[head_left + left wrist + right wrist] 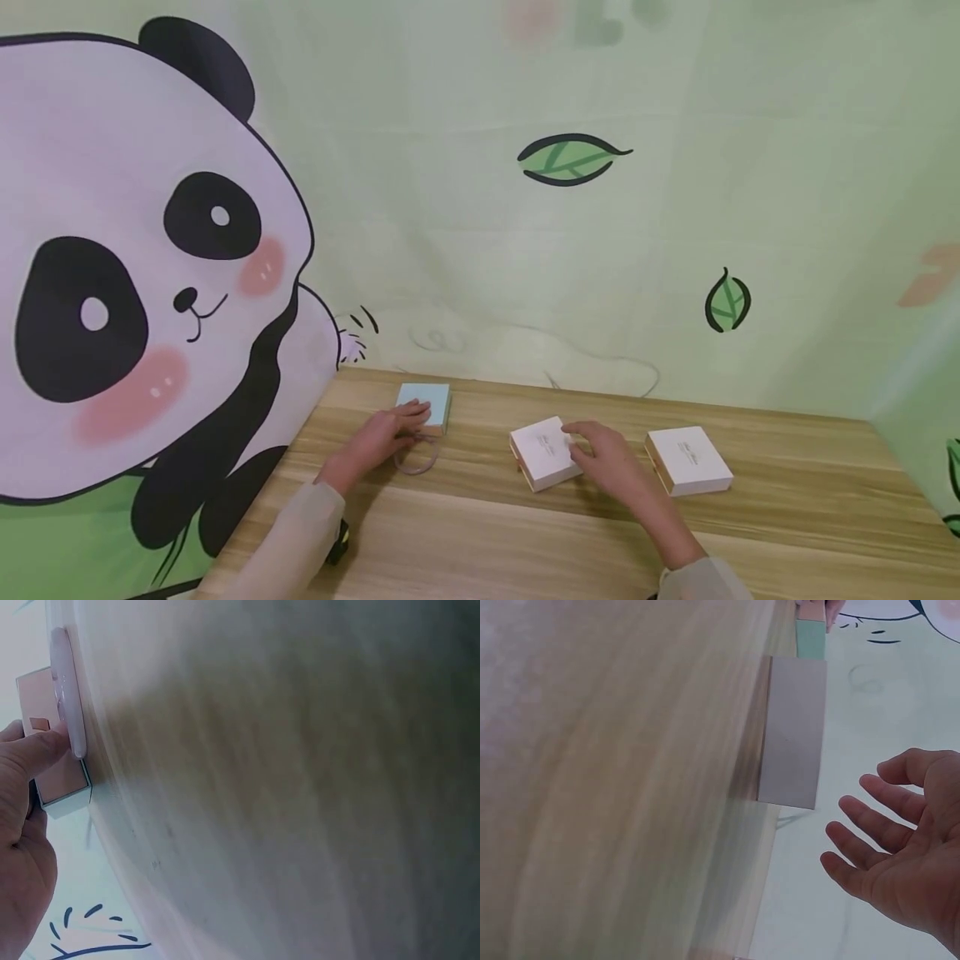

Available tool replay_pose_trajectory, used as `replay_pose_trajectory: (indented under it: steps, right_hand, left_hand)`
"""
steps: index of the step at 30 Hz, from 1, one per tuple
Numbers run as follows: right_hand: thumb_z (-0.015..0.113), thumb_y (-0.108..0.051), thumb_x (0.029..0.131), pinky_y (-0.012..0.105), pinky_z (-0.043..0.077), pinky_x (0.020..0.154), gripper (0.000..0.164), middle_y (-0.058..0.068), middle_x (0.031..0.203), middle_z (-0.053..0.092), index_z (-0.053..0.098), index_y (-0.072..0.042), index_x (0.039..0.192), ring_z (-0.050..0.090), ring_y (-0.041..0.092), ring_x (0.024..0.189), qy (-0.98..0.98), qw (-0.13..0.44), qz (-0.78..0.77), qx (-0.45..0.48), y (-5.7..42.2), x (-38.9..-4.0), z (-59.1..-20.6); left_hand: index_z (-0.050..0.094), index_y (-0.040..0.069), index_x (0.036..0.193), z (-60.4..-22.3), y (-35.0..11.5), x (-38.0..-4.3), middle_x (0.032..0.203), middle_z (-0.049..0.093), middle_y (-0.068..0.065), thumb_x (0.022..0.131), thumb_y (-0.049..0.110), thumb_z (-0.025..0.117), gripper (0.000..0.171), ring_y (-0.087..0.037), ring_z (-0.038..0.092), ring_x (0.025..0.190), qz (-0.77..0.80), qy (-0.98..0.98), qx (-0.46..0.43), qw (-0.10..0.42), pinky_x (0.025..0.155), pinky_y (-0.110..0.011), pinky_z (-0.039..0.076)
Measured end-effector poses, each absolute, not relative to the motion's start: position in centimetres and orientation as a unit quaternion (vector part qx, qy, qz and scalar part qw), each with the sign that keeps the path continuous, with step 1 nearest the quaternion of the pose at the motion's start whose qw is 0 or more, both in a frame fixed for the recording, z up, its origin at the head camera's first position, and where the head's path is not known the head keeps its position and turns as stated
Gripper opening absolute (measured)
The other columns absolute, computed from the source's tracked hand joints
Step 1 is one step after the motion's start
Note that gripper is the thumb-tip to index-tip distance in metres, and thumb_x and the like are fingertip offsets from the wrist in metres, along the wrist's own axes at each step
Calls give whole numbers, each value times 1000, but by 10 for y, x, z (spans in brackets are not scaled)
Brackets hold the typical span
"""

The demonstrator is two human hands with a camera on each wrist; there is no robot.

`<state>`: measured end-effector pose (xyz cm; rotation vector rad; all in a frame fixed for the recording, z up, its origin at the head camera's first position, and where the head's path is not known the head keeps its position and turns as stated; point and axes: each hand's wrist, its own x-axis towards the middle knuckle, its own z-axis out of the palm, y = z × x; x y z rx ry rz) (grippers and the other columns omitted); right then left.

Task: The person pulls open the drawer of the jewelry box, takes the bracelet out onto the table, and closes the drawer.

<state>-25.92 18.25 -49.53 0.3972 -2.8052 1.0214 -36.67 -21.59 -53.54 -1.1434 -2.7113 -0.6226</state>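
My left hand [384,433] lies over a light blue box [424,393], fingers stretched across its lid. In the left wrist view, the thumb is at the box's pink front [66,774], beside a small tab [39,723]. Right there a pale pink bangle [67,694] lies on the table, against the front in this view. My right hand [609,458] hovers at the right edge of a tilted white box [542,454] with small print on its lid. In the right wrist view its fingers are spread and loosely bent, apart from a grey-white box side [793,735].
Another white box [688,460] stands to the right of my right hand. All of it is on a wooden table [480,542] whose far edge meets a green wall cloth [450,250] printed with a panda and leaves.
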Motion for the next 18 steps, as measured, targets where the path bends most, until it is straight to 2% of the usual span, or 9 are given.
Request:
replay_pose_trajectory:
  steps: [6,14,18]
  right_hand:
    - [65,-3,95,58,43,109,30,23,131,64,68,2,124,56,44,128,-931,67,334,133,181,-257,-500]
    - [64,-3,95,58,43,108,30,25,130,64,67,3,125,56,45,127,-930,58,337,138,180,-254,-502]
    - [64,-2,95,59,43,108,31,25,131,63,67,3,126,56,45,127,-929,65,337,138,180,-253,-501]
  left_hand:
    - [60,-4,137,-535,-217,-367,146,55,-20,86,-2,77,54,-40,49,137,-199,-897,-387,79,108,-51,45]
    - [62,0,136,-534,-220,-365,147,55,-16,88,0,76,50,-38,47,139,-218,-897,-381,57,109,-50,43]
    - [64,0,134,-535,-220,-366,146,56,-16,88,1,76,48,-37,49,137,-213,-891,-394,72,107,-49,46]
